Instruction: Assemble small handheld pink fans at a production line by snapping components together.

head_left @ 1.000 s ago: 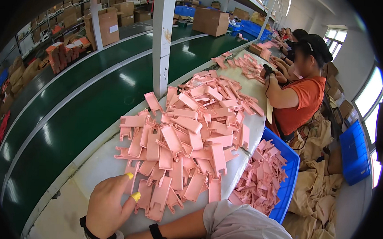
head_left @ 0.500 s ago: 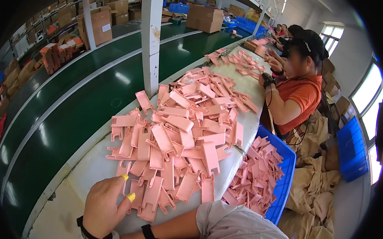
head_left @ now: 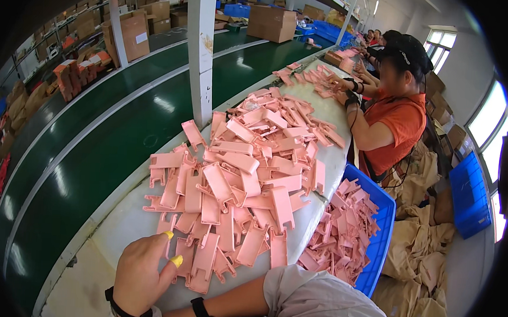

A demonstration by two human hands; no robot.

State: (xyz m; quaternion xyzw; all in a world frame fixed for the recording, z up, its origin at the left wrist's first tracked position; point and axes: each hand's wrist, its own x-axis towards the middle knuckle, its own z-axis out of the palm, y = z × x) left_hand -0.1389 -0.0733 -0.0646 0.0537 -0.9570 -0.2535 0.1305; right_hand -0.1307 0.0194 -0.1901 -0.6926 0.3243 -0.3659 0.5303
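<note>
A large heap of pink plastic molded parts (head_left: 230, 191), channel-shaped with notched ends, lies on the pale worktable (head_left: 100, 248) in front of me. At the heap's near left edge is my left hand (head_left: 141, 272), back upward. Its thumb and index finger are apart, both with yellow-covered tips, close beside the nearest parts; I see nothing clearly held. My right forearm (head_left: 236, 300) crosses the lower edge from the right, in a grey sleeve with a black wrist strap. Its hand is mostly cut off behind my left wrist, fingers hidden.
A blue crate (head_left: 382, 238) full of pink parts stands against the table's right side. A green conveyor belt (head_left: 124, 136) runs along the left, past a white post (head_left: 200, 60). A co-worker in orange (head_left: 400, 119) handles pink parts further up the table.
My left hand keeps nearly the same pose, and the view shifts slightly. The co-worker's hands have moved down and left to the pink parts further along the table.
</note>
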